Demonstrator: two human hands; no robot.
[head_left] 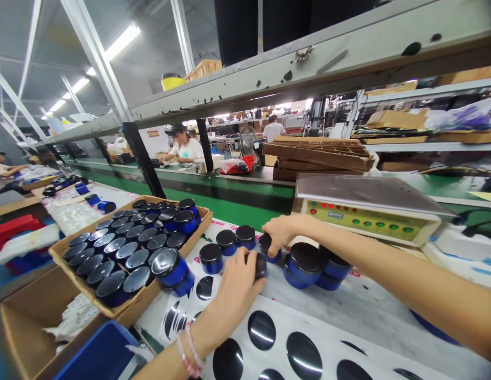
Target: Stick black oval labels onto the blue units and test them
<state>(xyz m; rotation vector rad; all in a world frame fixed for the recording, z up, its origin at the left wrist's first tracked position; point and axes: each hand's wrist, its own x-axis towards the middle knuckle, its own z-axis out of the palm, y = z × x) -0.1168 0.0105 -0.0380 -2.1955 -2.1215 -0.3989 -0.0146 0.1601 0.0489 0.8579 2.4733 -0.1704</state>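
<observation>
My left hand (234,282), with a beaded bracelet (189,348) at its wrist, is closed round a small blue-and-black cylinder (261,265), tipped on its side. Just beyond it, my right hand (281,230) grips another blue cylinder with a black top (271,253), which stands on the table. Three similar upright cylinders (225,243) are left of the right hand. Stacked blue cylinders (303,266) stand under my right forearm. Below my left hand lies a white sheet with round black stickers (262,330).
A cardboard tray (91,295) full of black-topped cylinders is at left, with stacked cylinders (172,269) by its corner. A control box with lit buttons (364,219) stands behind my right arm. A green conveyor belt (182,195) runs behind the table. Co-workers (190,148) sit beyond.
</observation>
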